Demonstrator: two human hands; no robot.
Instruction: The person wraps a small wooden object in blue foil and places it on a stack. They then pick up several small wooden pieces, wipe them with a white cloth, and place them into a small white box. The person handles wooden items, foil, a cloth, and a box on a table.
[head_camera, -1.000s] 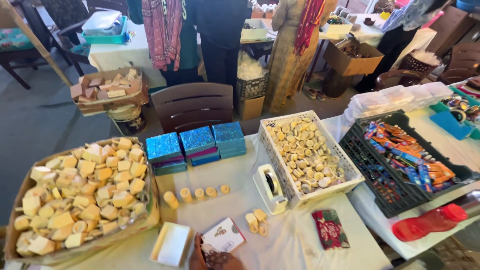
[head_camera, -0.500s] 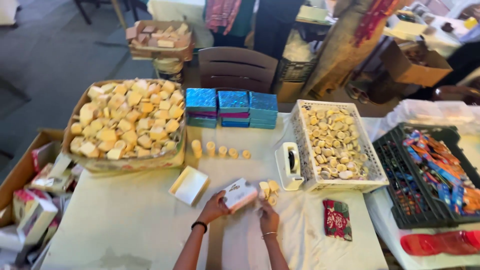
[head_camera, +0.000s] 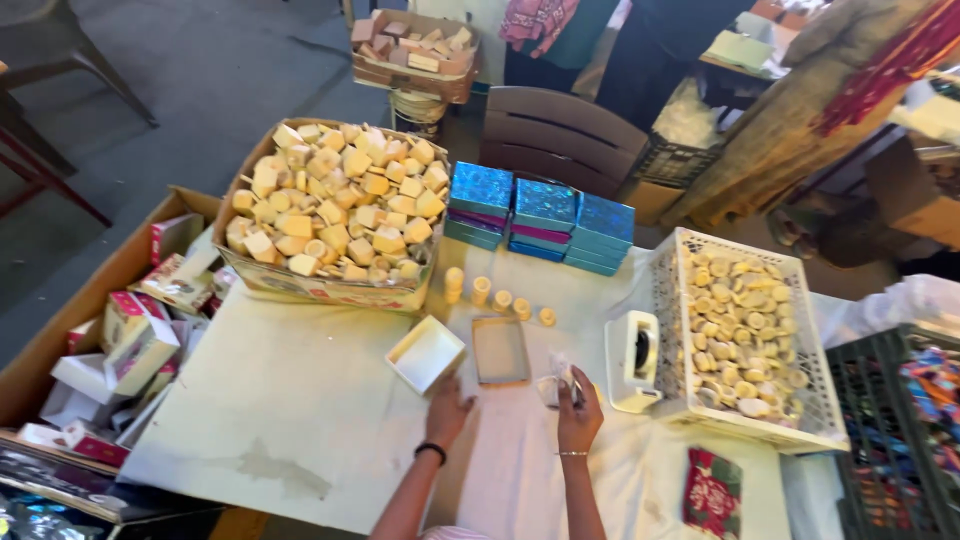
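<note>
Packing looks just begun: left hand (head_camera: 447, 409) rests open beside the open white cardboard box (head_camera: 425, 353); right hand (head_camera: 578, 412) grips a small clear-wrapped piece (head_camera: 556, 375), not yet boxed.

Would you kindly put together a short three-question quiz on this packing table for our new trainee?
1. True or false: the left hand rests beside the open white box.
2. What does the right hand hold?
A. a clear wrapper
B. a blue box
C. scissors
3. Which container holds the square soap blocks?

Key:
1. True.
2. A.
3. The cardboard box; the white basket holds round pieces.
</note>
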